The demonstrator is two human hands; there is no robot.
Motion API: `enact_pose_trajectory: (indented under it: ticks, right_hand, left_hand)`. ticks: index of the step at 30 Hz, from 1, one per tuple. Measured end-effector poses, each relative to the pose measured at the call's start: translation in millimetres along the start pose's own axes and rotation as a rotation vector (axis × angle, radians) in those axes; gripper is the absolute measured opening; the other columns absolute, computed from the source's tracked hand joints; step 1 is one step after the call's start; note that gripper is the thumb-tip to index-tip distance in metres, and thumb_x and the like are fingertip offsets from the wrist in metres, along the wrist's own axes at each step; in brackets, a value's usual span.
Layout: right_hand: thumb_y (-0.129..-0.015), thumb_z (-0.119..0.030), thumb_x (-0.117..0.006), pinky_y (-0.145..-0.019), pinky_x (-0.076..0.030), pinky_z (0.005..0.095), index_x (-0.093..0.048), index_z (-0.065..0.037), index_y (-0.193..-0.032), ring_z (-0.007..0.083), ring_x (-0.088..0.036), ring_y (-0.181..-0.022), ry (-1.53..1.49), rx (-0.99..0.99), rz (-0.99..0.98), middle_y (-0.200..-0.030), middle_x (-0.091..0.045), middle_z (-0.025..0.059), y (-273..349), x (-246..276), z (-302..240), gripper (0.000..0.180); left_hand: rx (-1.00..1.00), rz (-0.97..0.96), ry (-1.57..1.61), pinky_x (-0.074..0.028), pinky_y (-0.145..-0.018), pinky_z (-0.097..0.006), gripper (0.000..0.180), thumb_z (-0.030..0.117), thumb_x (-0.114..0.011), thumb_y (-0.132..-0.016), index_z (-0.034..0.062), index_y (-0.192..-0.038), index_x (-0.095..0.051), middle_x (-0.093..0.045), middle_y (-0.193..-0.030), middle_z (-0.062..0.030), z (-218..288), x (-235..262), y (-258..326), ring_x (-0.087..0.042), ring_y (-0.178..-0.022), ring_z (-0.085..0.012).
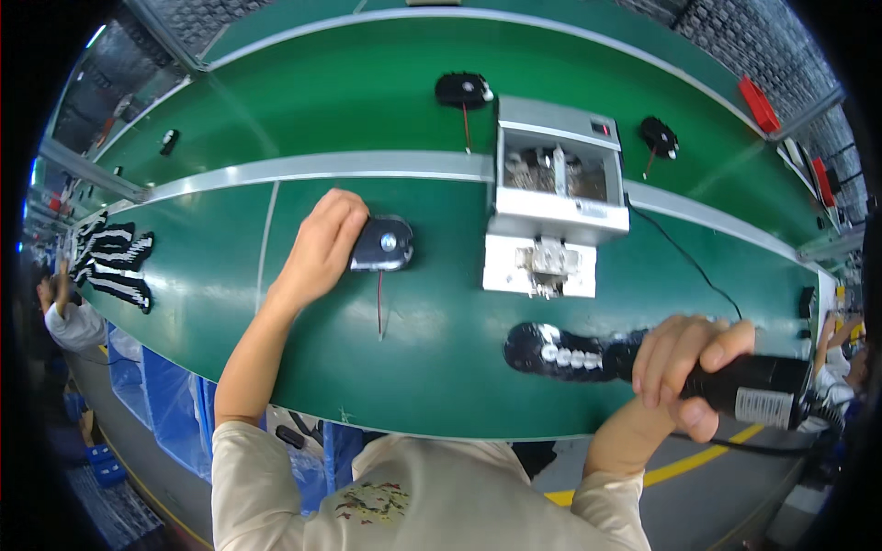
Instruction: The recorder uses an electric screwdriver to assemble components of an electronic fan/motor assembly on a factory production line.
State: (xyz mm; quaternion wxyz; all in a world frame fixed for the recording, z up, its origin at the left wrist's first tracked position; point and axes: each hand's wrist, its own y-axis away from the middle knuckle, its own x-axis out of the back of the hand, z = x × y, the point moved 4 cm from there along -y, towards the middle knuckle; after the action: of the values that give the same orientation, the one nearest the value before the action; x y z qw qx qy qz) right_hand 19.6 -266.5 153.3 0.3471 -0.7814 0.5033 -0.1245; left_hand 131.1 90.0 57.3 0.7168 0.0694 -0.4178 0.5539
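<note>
My left hand is closed on the left edge of a black rounded housing on the green bench. A round metal piece sits on the housing, and a thin red wire trails from it toward me. At the right, my right hand wraps round a black electric screwdriver, held nearly level, with a barcode label and a cable at its right end. Left of that hand lies a dark, glossy elongated piece with a row of pale round spots; where it meets the screwdriver's front I cannot tell.
A silver screw feeder stands mid-bench, small metal pieces in its tray, its black cable running right. Similar wired housings lie on the far belt. Black-and-white strips lie far left. A red bin sits far right; co-workers flank both sides.
</note>
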Motion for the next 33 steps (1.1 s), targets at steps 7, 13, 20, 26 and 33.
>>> enact_pose_trajectory:
  ticks: [7,13,20,26,33]
  right_hand:
    - [-0.077,-0.011,-0.069,-0.046,-0.05,0.0276,-0.044,-0.008,-0.113,0.014,-0.056,-0.044,0.019,-0.029,0.008,-0.063,-0.057,0.003,7,3,-5,0.044]
    - [-0.077,-0.011,-0.069,-0.047,-0.051,0.0271,-0.046,-0.008,-0.115,0.0134,-0.057,-0.044,0.002,-0.037,-0.01,-0.067,-0.058,0.003,8,4,-4,0.045]
    - [-0.078,-0.013,-0.07,-0.048,-0.052,0.0276,-0.045,-0.009,-0.115,0.0134,-0.057,-0.046,0.007,-0.055,-0.056,-0.067,-0.058,0.003,8,0,-4,0.046]
    - [-0.078,-0.012,-0.072,-0.05,-0.052,0.0277,-0.043,-0.009,-0.113,0.0138,-0.059,-0.048,0.024,-0.094,-0.108,-0.069,-0.059,0.0034,6,0,-5,0.045]
    - [-0.079,-0.014,-0.073,-0.051,-0.052,0.0273,-0.044,-0.011,-0.113,0.0138,-0.06,-0.05,0.041,-0.119,-0.102,-0.07,-0.059,0.0028,10,3,-7,0.045]
  left_hand:
    - [-0.137,-0.111,-0.06,-0.043,-0.099,-0.044,0.022,0.003,-0.065,-0.078,0.0014,-0.099,-0.062,-0.055,-0.12,-0.0139,44,-12,35,-0.054,-0.117,-0.0363]
    - [-0.316,-0.347,0.055,-0.051,-0.087,-0.043,0.025,-0.002,-0.075,-0.059,0.0049,-0.079,-0.063,-0.054,-0.105,-0.0111,71,-41,45,-0.057,-0.11,-0.0354]
    - [-0.499,-0.342,0.342,-0.052,-0.089,-0.043,0.024,0.0,-0.077,-0.064,0.005,-0.087,-0.073,-0.059,-0.109,-0.0111,128,-102,39,-0.057,-0.113,-0.0356]
    - [-0.49,-0.373,0.332,-0.051,-0.091,-0.042,0.03,0.002,-0.074,-0.068,0.0096,-0.097,-0.075,-0.06,-0.118,-0.0086,124,-125,37,-0.055,-0.115,-0.0315]
    - [-0.537,-0.423,0.197,-0.05,-0.089,-0.041,0.032,0.006,-0.075,-0.068,0.0113,-0.099,-0.075,-0.06,-0.121,-0.0075,132,-126,30,-0.054,-0.116,-0.0295]
